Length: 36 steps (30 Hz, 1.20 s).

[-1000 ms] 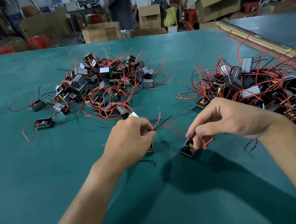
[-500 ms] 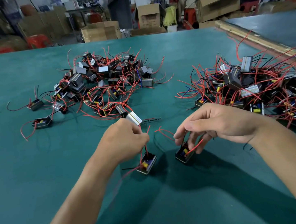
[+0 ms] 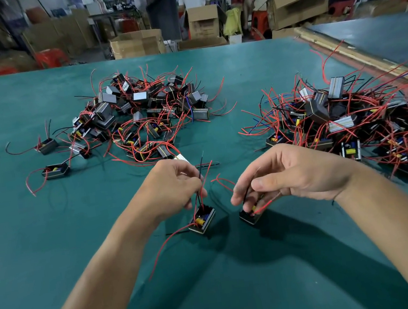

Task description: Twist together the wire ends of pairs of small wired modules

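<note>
Left hand (image 3: 174,192): wires of the left module (image 3: 202,219) were pinched by the fingers.
Right hand (image 3: 286,177): wires of the right module (image 3: 251,215), just beside the left module, were pinched.
Progress: this pair was judged untwisted; the piles (image 3: 146,115) beyond the left module were judged pending.

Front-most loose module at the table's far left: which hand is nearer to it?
Left. The left hand, pinching wires, sits to the loose module's right; the right hand, pinching a red wire, lies farther right, beyond the left hand.
</note>
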Available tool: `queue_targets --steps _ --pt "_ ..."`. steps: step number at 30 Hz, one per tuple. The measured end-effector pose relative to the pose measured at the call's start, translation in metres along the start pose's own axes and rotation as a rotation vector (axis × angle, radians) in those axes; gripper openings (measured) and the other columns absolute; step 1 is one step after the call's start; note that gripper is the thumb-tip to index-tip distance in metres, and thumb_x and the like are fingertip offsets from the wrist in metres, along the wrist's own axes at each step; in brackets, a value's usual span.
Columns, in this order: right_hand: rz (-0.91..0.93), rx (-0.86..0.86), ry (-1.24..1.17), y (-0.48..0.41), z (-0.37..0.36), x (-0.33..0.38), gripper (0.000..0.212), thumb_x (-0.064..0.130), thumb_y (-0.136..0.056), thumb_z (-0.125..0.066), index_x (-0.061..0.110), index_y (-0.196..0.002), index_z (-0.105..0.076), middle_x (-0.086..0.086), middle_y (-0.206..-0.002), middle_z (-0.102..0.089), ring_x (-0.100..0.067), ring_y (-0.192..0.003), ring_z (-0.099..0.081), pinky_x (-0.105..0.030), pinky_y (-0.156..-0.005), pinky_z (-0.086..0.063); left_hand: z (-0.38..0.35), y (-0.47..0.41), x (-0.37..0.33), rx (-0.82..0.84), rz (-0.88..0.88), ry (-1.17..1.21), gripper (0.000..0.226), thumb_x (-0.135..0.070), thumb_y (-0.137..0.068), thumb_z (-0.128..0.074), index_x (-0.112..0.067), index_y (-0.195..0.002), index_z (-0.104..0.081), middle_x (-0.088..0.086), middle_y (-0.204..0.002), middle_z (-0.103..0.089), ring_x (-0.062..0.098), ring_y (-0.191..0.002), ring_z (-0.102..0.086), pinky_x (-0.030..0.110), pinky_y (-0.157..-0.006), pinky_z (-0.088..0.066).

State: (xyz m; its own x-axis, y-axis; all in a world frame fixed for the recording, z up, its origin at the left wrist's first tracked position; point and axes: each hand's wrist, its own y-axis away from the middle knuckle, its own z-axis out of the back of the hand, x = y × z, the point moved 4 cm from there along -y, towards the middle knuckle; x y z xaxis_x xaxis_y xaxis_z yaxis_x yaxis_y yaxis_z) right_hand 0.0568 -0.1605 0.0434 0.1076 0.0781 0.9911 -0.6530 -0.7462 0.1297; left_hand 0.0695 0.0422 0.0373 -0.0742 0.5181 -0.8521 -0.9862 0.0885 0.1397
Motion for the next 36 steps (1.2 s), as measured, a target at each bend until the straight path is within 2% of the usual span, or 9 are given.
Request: queue_targets --steps 4,8,11,14,18,26,29,31,36 --pt "-0.030 -0.086 0.117 -0.006 -0.002 -0.002 0.021 0.016 -0.092 -0.058 0.013 -0.087 -0.078 -0.012 -0.087 -0.075 -0.017 -0.073 -0.068 -0.027 -0.071 -0.057 -0.001 -0.001 0.000 0.026 0.000 0.007 0.009 0.001 -0.087 -0.052 -0.007 -0.084 -0.057 0.006 -0.066 -0.073 0.015 -0.039 -0.047 0.018 -0.039 -0.032" --pt "-0.011 -0.268 0.239 -0.010 0.003 -0.002 0.027 0.011 -0.098 -0.058 0.015 -0.078 -0.076 -0.010 -0.073 -0.073 -0.016 -0.059 -0.064 -0.025 -0.060 -0.055 -0.003 0.000 0.002 0.084 -0.015 0.027 0.016 -0.009 -0.089 -0.067 -0.008 -0.080 -0.054 0.005 -0.058 -0.068 0.015 -0.036 -0.046 0.017 -0.038 -0.034" --pt "0.010 -0.378 0.284 -0.011 0.008 -0.002 0.026 0.008 -0.098 -0.057 0.011 -0.079 -0.074 -0.009 -0.068 -0.071 -0.016 -0.052 -0.060 -0.023 -0.055 -0.052 -0.004 0.002 0.003 0.151 -0.022 0.046 0.026 -0.016 -0.083 -0.077 -0.010 -0.080 -0.052 0.005 -0.057 -0.066 0.015 -0.036 -0.046 0.018 -0.038 -0.035" --pt "0.043 -0.487 0.315 -0.011 0.013 -0.001 0.022 0.007 -0.098 -0.057 0.009 -0.081 -0.072 -0.006 -0.064 -0.071 -0.013 -0.047 -0.057 -0.020 -0.051 -0.050 -0.005 0.004 0.003 0.210 -0.027 0.023 0.041 -0.011 -0.070 -0.086 -0.012 -0.088 -0.049 -0.001 -0.056 -0.064 0.013 -0.038 -0.047 0.019 -0.041 -0.037" --pt "0.094 -0.593 0.322 -0.010 0.018 0.002 0.019 0.003 -0.096 -0.058 0.006 -0.082 -0.070 -0.004 -0.064 -0.071 -0.012 -0.045 -0.057 -0.018 -0.048 -0.047 -0.009 0.008 0.003 0.301 -0.067 -0.014 0.052 -0.005 -0.064 -0.089 -0.013 -0.092 -0.046 -0.007 -0.051 -0.051 0.013 -0.043 -0.040 0.023 -0.045 -0.034" --pt "0.061 -0.500 0.384 -0.010 0.014 0.000 0.016 0.000 -0.089 -0.065 0.013 -0.084 -0.071 -0.005 -0.071 -0.074 -0.014 -0.053 -0.061 -0.021 -0.056 -0.052 -0.018 0.016 -0.009 0.406 -0.301 -0.092 0.037 0.005 -0.069 -0.081 -0.018 -0.073 -0.052 -0.003 -0.077 -0.072 0.014 -0.049 -0.048 0.023 -0.048 -0.040" --pt "0.065 -0.464 0.393 -0.011 0.012 0.000 0.021 -0.003 -0.085 -0.068 0.017 -0.087 -0.069 -0.007 -0.075 -0.074 -0.018 -0.055 -0.062 -0.025 -0.059 -0.054 -0.022 0.017 -0.010 0.462 -0.327 -0.138 0.028 0.008 -0.069 -0.075 -0.016 -0.074 -0.062 -0.004 -0.076 -0.073 0.013 -0.050 -0.049 0.025 -0.048 -0.042" --pt "0.072 -0.454 0.375 -0.011 0.012 0.001 0.023 -0.002 -0.083 -0.069 0.020 -0.091 -0.068 -0.006 -0.076 -0.073 -0.019 -0.055 -0.062 -0.027 -0.059 -0.054 -0.023 0.019 -0.009 0.481 -0.315 -0.143 0.026 0.003 -0.068 -0.079 -0.017 -0.076 -0.064 -0.004 -0.073 -0.071 0.012 -0.048 -0.049 0.022 -0.046 -0.040" --pt "0.101 -0.469 0.358 -0.011 0.010 0.002 0.016 0.001 -0.092 -0.062 0.015 -0.097 -0.061 -0.006 -0.072 -0.073 -0.020 -0.052 -0.060 -0.026 -0.057 -0.052 -0.022 0.020 -0.009 0.443 -0.299 -0.120 0.039 -0.014 -0.061 -0.091 -0.019 -0.074 -0.055 -0.008 -0.061 -0.059 0.008 -0.046 -0.042 0.020 -0.044 -0.035"
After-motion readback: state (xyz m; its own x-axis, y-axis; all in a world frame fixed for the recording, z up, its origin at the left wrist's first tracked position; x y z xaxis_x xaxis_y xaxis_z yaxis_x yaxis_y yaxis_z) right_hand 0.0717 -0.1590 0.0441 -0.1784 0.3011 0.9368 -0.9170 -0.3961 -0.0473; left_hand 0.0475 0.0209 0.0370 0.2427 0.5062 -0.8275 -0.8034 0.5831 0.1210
